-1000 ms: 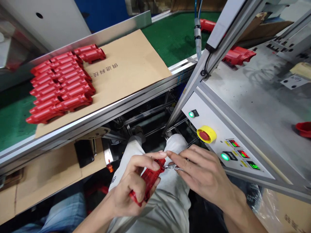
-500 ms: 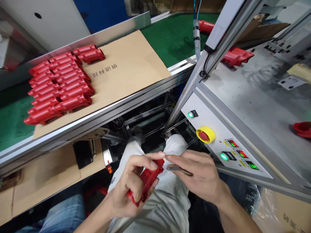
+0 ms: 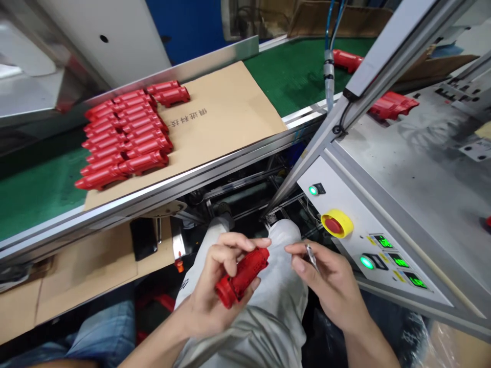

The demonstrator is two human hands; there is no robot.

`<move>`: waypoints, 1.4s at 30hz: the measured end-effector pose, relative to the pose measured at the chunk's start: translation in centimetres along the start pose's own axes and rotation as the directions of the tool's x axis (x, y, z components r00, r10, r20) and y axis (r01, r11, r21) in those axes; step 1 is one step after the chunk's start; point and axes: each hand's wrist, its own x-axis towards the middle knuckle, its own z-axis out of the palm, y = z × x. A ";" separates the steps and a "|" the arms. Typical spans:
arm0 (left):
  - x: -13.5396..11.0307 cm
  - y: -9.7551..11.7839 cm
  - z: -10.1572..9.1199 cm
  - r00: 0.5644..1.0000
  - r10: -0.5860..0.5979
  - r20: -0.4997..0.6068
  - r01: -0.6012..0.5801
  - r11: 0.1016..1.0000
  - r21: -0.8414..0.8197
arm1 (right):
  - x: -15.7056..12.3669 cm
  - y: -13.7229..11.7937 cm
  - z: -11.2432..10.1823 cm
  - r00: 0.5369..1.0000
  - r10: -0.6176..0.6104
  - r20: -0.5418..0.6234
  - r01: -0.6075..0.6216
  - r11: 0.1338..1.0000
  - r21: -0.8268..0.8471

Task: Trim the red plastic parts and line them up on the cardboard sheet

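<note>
Above my lap, my left hand grips a red plastic housing, its thumb and fingers around the sides. The housing is tube-like, tilted with its upper end pointing right. A short distance to the right, my right hand holds a slim silvery metal tool between its fingers. The tool's kind cannot be made out, and part of it is hidden by the hand. Tool and housing are apart.
On the left, rows of red housings lie on a cardboard sheet over a green conveyor belt. At right stands a machine with a control panel and a yellow-ringed red button. A metal post rises between them.
My right hand has moved away from the housing, turning the tool upward. The housing has turned over in my left hand. The view has shifted slightly, and the panel's red digits are now green.
</note>
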 end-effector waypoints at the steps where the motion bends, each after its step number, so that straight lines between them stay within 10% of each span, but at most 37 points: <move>1: 0.1 0.0 0.0 1.000 -0.018 -0.006 0.018 1.000 -0.001 | 0.0 -0.3 0.3 0.999 -0.040 0.009 0.041 0.999 -0.025; 14: -0.6 0.8 -0.6 0.990 -0.137 -0.012 0.136 0.988 -0.071 | 0.5 -1.7 4.0 0.960 -0.189 0.208 0.194 0.981 -0.006; 28: 0.1 2.7 -1.4 0.870 -0.494 0.016 0.474 0.842 0.257 | 0.4 -0.7 4.6 0.987 -0.003 0.162 -0.010 0.997 0.081; 42: 0.4 3.8 -0.8 0.850 -0.518 0.096 0.466 0.824 0.323 | 1.1 -2.2 3.8 0.962 -0.258 0.093 0.273 0.931 -0.242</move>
